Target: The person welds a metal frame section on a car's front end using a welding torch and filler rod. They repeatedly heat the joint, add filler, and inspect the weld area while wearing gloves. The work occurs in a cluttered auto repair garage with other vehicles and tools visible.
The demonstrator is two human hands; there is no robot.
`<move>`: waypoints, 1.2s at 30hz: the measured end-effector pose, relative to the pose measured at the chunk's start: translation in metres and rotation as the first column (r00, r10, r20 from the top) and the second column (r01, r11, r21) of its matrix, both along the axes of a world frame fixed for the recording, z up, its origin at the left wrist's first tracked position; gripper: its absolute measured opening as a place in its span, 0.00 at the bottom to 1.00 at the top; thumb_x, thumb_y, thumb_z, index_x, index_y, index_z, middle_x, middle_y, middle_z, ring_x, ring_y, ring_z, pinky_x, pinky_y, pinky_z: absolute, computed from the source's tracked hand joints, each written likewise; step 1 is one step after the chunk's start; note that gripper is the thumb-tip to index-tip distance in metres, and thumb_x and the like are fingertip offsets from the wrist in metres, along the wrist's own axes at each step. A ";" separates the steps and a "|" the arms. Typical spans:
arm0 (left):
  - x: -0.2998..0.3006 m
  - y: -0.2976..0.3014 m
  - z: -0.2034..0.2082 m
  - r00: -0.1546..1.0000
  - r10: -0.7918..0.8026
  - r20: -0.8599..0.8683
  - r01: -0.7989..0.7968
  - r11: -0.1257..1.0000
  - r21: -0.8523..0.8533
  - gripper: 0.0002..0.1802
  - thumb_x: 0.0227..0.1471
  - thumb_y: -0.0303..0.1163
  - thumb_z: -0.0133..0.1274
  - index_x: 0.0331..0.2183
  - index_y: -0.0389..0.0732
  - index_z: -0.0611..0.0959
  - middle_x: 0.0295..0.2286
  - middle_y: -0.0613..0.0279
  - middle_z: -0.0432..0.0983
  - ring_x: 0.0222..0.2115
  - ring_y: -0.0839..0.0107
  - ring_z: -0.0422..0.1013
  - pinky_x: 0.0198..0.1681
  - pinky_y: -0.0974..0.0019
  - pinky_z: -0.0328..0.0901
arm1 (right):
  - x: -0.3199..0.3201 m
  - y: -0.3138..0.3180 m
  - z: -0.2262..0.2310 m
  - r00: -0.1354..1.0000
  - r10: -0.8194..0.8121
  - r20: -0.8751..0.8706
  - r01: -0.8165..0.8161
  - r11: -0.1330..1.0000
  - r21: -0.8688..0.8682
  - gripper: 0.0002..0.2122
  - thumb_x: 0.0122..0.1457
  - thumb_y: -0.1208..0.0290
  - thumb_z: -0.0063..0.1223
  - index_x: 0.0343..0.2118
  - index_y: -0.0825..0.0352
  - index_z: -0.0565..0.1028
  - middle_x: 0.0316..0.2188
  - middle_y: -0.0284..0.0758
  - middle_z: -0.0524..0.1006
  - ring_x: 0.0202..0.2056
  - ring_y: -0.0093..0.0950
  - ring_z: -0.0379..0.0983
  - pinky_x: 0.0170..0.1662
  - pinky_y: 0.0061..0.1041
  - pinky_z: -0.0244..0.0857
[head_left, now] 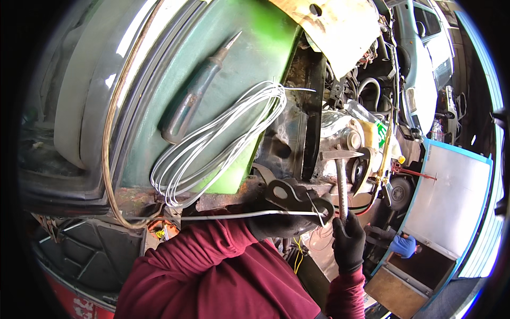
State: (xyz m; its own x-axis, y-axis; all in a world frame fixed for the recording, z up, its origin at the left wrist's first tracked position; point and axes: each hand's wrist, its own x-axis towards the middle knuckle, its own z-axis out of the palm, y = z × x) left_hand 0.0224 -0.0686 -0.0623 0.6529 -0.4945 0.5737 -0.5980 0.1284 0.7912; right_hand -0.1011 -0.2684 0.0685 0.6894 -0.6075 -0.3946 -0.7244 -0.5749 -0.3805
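Note:
My left hand (284, 226), in a black glove, is closed around a dark metal bracket (280, 192) with round holes. A thin pale rod (239, 215) runs leftward from the bracket, its bent end by one hole; whether my fingers also grip it is hidden. My right hand (348, 244), gloved in black too, grips a hammer (341, 186) by its handle, head up beside the engine parts. On the green panel (255, 48) ahead lie a loose coil of white wire (223, 143) and a screwdriver-like tool (194, 98) with a dark green handle and pointed tip.
An open engine bay with hoses and metal parts (350, 139) is to the right of the panel. A brown cable (110, 133) curves along the windshield edge at left. Farther right are a pale vehicle (425, 80), a blue-framed structure (451, 186) and a person in blue (404, 245).

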 end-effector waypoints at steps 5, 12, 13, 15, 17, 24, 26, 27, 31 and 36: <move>-0.004 0.001 0.001 0.997 0.078 0.028 -0.078 0.997 -0.008 0.26 0.54 0.29 0.69 0.54 0.37 0.83 0.32 0.62 0.76 0.31 0.62 0.76 0.36 0.55 0.71 | -0.001 -0.025 0.033 0.923 0.360 -0.135 -0.382 0.902 -0.203 0.21 0.69 0.66 0.61 0.64 0.62 0.75 0.37 0.52 0.85 0.39 0.50 0.86 0.39 0.45 0.76; 0.001 0.004 0.022 0.984 0.180 -0.002 -0.180 0.983 0.015 0.16 0.57 0.25 0.66 0.48 0.39 0.88 0.32 0.58 0.84 0.28 0.62 0.80 0.33 0.60 0.73 | -0.005 -0.047 0.018 0.892 0.432 -0.134 -0.451 0.873 -0.184 0.29 0.67 0.63 0.64 0.68 0.68 0.70 0.40 0.55 0.85 0.42 0.55 0.84 0.42 0.49 0.76; -0.004 0.000 0.028 0.971 0.198 -0.133 -0.207 0.977 -0.058 0.16 0.55 0.28 0.66 0.47 0.42 0.87 0.28 0.58 0.82 0.27 0.55 0.79 0.33 0.55 0.72 | -0.005 -0.050 0.017 0.891 0.435 -0.131 -0.453 0.870 -0.197 0.31 0.66 0.63 0.65 0.69 0.66 0.69 0.38 0.52 0.85 0.38 0.52 0.84 0.40 0.47 0.76; -0.018 0.005 0.038 0.960 0.205 -0.191 -0.204 0.979 0.022 0.13 0.59 0.27 0.64 0.46 0.39 0.88 0.32 0.55 0.84 0.32 0.59 0.82 0.38 0.59 0.74 | -0.010 -0.056 0.017 0.878 0.478 -0.033 -0.476 0.861 -0.177 0.32 0.66 0.61 0.66 0.70 0.66 0.69 0.37 0.49 0.84 0.35 0.49 0.84 0.39 0.46 0.76; -0.040 0.001 0.049 0.949 0.223 -0.224 -0.240 0.969 -0.052 0.11 0.64 0.25 0.61 0.47 0.35 0.88 0.37 0.52 0.87 0.36 0.64 0.84 0.42 0.62 0.76 | -0.020 -0.063 0.016 0.850 0.520 0.078 -0.493 0.840 -0.227 0.32 0.65 0.63 0.68 0.70 0.64 0.70 0.35 0.42 0.81 0.28 0.37 0.81 0.34 0.37 0.75; -0.136 0.018 0.035 0.745 0.407 -0.529 -0.407 0.905 0.123 0.14 0.70 0.30 0.59 0.51 0.33 0.86 0.29 0.67 0.81 0.26 0.84 0.72 0.30 0.74 0.68 | -0.046 -0.187 0.009 0.667 0.447 0.596 -0.318 0.894 -0.315 0.26 0.68 0.73 0.65 0.68 0.69 0.72 0.46 0.41 0.80 0.34 0.23 0.79 0.41 0.26 0.75; -0.162 0.029 0.014 0.542 0.440 -0.716 -0.471 0.865 0.175 0.15 0.72 0.35 0.58 0.50 0.33 0.86 0.25 0.68 0.78 0.22 0.84 0.70 0.27 0.74 0.66 | -0.041 -0.239 -0.004 0.719 0.441 0.537 -0.268 0.889 -0.371 0.26 0.69 0.70 0.65 0.68 0.69 0.72 0.51 0.43 0.80 0.41 0.30 0.83 0.47 0.31 0.77; -0.173 0.034 0.002 0.496 0.459 -0.736 -0.466 0.857 0.220 0.15 0.73 0.37 0.56 0.48 0.34 0.86 0.24 0.68 0.77 0.20 0.83 0.68 0.25 0.74 0.64 | -0.036 -0.259 -0.015 0.709 0.480 0.516 -0.243 0.853 -0.461 0.27 0.69 0.68 0.65 0.68 0.69 0.72 0.52 0.45 0.80 0.47 0.35 0.82 0.50 0.36 0.77; -0.219 0.058 -0.053 0.200 0.506 -0.839 -0.427 0.816 0.390 0.22 0.75 0.46 0.50 0.44 0.36 0.86 0.20 0.65 0.75 0.14 0.80 0.65 0.19 0.72 0.61 | -0.020 -0.302 -0.045 0.777 0.520 0.354 -0.253 0.773 -0.581 0.34 0.66 0.60 0.68 0.71 0.68 0.68 0.54 0.49 0.78 0.52 0.42 0.81 0.54 0.42 0.75; -0.294 0.093 -0.121 -0.039 0.550 -0.834 -0.335 0.779 0.530 0.18 0.72 0.42 0.53 0.44 0.34 0.85 0.23 0.62 0.79 0.21 0.72 0.76 0.19 0.68 0.69 | 0.000 -0.301 -0.057 0.781 0.581 0.227 -0.345 0.706 -0.619 0.38 0.61 0.53 0.70 0.71 0.65 0.68 0.53 0.53 0.79 0.53 0.53 0.78 0.55 0.49 0.73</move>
State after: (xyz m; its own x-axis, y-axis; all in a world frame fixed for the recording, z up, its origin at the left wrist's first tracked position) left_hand -0.2720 0.0248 -0.1828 0.6803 0.1462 -0.7182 0.7251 0.0083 0.6886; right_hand -0.1016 -0.5697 0.0111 0.9536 -0.1877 0.2354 -0.1697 -0.9809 -0.0947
